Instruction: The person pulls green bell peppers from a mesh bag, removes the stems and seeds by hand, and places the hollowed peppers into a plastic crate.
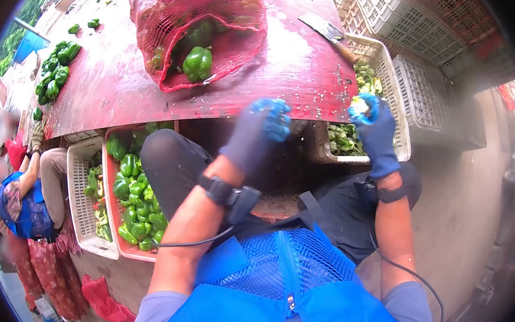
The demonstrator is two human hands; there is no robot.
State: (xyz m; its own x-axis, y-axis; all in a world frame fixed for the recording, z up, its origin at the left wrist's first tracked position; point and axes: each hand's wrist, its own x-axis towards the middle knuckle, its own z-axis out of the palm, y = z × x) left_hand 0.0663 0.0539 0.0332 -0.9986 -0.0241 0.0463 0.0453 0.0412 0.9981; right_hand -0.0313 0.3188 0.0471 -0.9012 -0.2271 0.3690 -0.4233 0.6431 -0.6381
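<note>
The person's right hand (375,129), in a dark blue glove with bright blue coated fingers (367,109), is closed around a small pale green-and-white piece of pepper (359,104) just past the near right corner of the worn red-painted counter (112,81); only a pale lump shows between the curled fingers, so its shape cannot be made out. The hand sits above the white slatted plastic crate of cut green scraps (401,143) that stands below that corner. The left hand (261,130), gloved the same way, is blurred in front of the counter's near edge, fingers curled in, and I cannot tell whether it holds anything. On the counter, beyond the near edge, a red mesh sack (230,42) lies open with glossy green bell peppers (198,63) spilling at its mouth; a cleaver with a wooden handle (329,34) lies near the counter's right edge. Under the counter's left end, a red crate of green peppers (110,191) stands beside the person's knee, leaving little free room there. Stacked white crates (415,9) crowd the space right of the counter. Another person in a blue top (22,204) sits at the counter's far left end.
</note>
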